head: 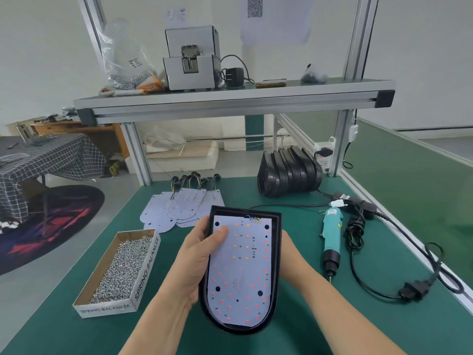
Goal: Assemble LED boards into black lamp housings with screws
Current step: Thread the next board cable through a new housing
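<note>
We held the black lamp housing up over the middle of the green worktop, with an LED board lying inside it. Our left hand gripped its left edge. The thumb pressed on the board, and the other fingers went behind it, out of sight. Our right hand was at the right edge, mostly hidden by the housing, so we could not tell how its fingers lay.

The board said "12V". To the left sat a box of screws with "SPRING BALANCER" printed on its sides. Behind it, more boards lay in a loose pile. A row of spare housings leaned together at the back right. A blue-green electric screwdriver lay to the right, beside a coiled black cable. On the shelf above stood a grey machine. A square code hung on the wall.
</note>
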`<act>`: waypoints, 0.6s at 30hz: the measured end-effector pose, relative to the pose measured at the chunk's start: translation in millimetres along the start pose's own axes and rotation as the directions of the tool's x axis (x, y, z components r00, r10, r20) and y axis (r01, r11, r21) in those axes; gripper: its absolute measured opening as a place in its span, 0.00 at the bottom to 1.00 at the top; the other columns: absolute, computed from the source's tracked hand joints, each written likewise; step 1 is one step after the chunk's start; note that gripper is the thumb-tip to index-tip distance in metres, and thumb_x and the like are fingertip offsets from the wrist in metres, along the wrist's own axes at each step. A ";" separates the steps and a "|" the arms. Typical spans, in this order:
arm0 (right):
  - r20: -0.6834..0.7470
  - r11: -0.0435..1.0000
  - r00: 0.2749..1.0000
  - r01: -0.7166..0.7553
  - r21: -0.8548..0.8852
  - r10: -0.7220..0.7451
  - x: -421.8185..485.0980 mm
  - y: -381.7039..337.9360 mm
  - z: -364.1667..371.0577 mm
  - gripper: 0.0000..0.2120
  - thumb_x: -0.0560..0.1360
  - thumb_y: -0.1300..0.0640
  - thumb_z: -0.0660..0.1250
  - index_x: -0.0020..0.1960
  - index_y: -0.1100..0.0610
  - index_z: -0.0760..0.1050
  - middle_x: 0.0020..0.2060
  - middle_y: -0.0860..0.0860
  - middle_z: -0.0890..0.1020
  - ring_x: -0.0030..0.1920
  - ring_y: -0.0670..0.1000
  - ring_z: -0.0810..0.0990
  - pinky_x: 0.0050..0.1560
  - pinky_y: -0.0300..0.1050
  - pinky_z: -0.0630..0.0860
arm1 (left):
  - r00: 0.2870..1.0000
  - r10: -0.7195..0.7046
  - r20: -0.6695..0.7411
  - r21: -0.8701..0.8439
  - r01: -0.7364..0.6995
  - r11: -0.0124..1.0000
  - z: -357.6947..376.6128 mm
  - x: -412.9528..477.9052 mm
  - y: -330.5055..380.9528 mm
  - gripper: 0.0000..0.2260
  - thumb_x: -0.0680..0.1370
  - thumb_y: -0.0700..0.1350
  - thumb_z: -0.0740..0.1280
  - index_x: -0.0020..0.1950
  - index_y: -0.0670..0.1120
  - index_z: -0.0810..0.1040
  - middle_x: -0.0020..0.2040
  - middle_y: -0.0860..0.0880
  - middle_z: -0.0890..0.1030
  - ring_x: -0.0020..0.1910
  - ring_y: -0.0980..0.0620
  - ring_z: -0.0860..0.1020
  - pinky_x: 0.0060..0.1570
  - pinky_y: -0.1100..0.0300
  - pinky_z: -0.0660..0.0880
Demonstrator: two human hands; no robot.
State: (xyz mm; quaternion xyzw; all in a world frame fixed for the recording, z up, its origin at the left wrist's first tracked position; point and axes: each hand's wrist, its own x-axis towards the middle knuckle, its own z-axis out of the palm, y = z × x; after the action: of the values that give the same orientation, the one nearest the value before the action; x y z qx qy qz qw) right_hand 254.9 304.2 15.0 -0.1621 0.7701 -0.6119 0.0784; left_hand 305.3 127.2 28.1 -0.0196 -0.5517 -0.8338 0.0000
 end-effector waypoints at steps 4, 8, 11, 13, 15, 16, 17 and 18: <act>-0.026 0.958 0.998 -0.042 0.285 0.051 -6.0 -0.6 2.1 0.10 0.79 0.67 0.62 0.39 0.64 0.67 0.37 0.56 0.64 0.39 0.53 0.57 0.36 0.43 0.62 | 0.998 -0.033 0.046 0.044 0.031 0.999 4.5 0.1 -0.2 0.14 0.74 0.43 0.73 0.59 0.48 0.81 0.58 0.40 0.83 0.53 0.42 0.84 0.47 0.49 0.81; 0.043 0.907 0.998 -0.049 0.419 0.034 -9.5 -3.0 4.3 0.15 0.81 0.65 0.60 0.36 0.59 0.71 0.30 0.49 0.73 0.32 0.47 0.68 0.33 0.35 0.71 | 1.000 -0.026 -0.007 0.117 0.027 0.993 10.0 2.3 1.1 0.13 0.72 0.43 0.74 0.56 0.50 0.81 0.55 0.40 0.84 0.50 0.41 0.84 0.47 0.45 0.82; 0.040 0.938 0.999 -0.014 0.347 0.000 -9.6 -3.3 4.6 0.14 0.73 0.59 0.64 0.30 0.51 0.67 0.27 0.44 0.68 0.29 0.45 0.64 0.31 0.34 0.66 | 1.000 0.005 -0.014 0.139 -0.003 0.990 10.2 1.1 1.4 0.11 0.75 0.40 0.74 0.55 0.51 0.82 0.54 0.41 0.85 0.49 0.42 0.85 0.46 0.46 0.82; 0.059 0.961 0.998 -0.034 0.273 0.019 -7.7 0.8 0.9 0.13 0.73 0.59 0.64 0.33 0.53 0.63 0.28 0.45 0.66 0.31 0.45 0.61 0.31 0.34 0.64 | 1.000 0.026 -0.015 0.140 -0.024 0.990 10.3 -0.4 0.8 0.10 0.76 0.39 0.71 0.54 0.51 0.82 0.54 0.41 0.85 0.48 0.43 0.85 0.46 0.48 0.82; 0.067 0.990 0.997 -0.034 0.137 0.025 -4.3 2.2 -2.8 0.11 0.70 0.58 0.63 0.32 0.52 0.64 0.28 0.43 0.66 0.32 0.45 0.60 0.33 0.37 0.63 | 0.999 0.042 -0.008 0.148 -0.041 0.988 10.0 -1.0 1.0 0.11 0.78 0.37 0.68 0.54 0.52 0.83 0.54 0.42 0.85 0.48 0.44 0.85 0.46 0.49 0.82; 0.077 0.999 0.997 -0.024 0.035 0.021 -1.3 4.4 -5.1 0.13 0.69 0.59 0.63 0.29 0.50 0.65 0.26 0.39 0.66 0.31 0.44 0.59 0.34 0.38 0.62 | 0.999 0.052 -0.007 0.155 -0.050 0.987 9.5 -1.2 1.8 0.12 0.79 0.36 0.67 0.54 0.52 0.83 0.54 0.43 0.85 0.48 0.44 0.85 0.46 0.50 0.82; 0.093 0.998 0.995 -0.010 -0.063 0.016 -0.2 5.1 -6.5 0.17 0.70 0.62 0.64 0.27 0.47 0.67 0.25 0.39 0.68 0.30 0.43 0.60 0.35 0.38 0.63 | 0.998 0.066 -0.011 0.159 -0.064 0.985 9.0 -0.9 2.9 0.13 0.79 0.35 0.67 0.53 0.52 0.83 0.53 0.43 0.86 0.48 0.45 0.85 0.45 0.51 0.82; 0.103 0.994 0.995 -0.005 -0.106 0.015 0.0 6.4 -7.2 0.21 0.73 0.66 0.64 0.27 0.45 0.71 0.26 0.37 0.72 0.30 0.41 0.64 0.37 0.39 0.66 | 0.996 0.085 -0.021 0.163 -0.080 0.983 8.1 -0.2 4.4 0.13 0.79 0.35 0.67 0.53 0.52 0.83 0.53 0.43 0.86 0.47 0.45 0.85 0.44 0.52 0.82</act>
State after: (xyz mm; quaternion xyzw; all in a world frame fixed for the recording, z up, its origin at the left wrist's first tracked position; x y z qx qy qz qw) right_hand 251.6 312.1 10.6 -0.1937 0.7971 -0.5607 0.1127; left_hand 305.8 133.0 35.3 -0.0307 -0.6164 -0.7856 0.0438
